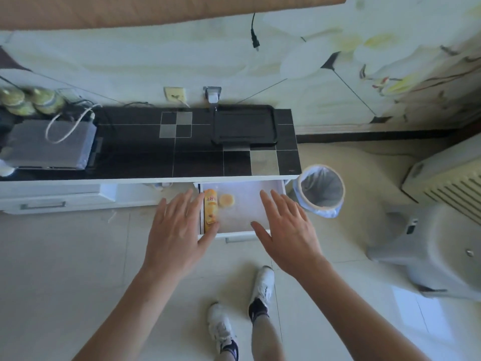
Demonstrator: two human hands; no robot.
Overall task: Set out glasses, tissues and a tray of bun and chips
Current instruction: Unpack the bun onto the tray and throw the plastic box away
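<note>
Over open drawer (242,204): my left hand (179,227) and right hand (289,230) flat, fingers spread, holding nothing. Chips can (210,208) and bun (226,200) inside drawer; tray (243,125) on counter (145,155). I judge best: grip can mid-body, lift straight.

This is a lived-in room of a home. A low white cabinet (59,196) with a black tiled top (145,157) stands against a wall papered with large pale flowers (385,61), with wall sockets (174,94) and trailing cables just above it. The floor is pale tile (65,256), and a lined waste bin (320,190), a grey plastic stool (426,246) and a radiator (453,183) stand nearby.
</note>
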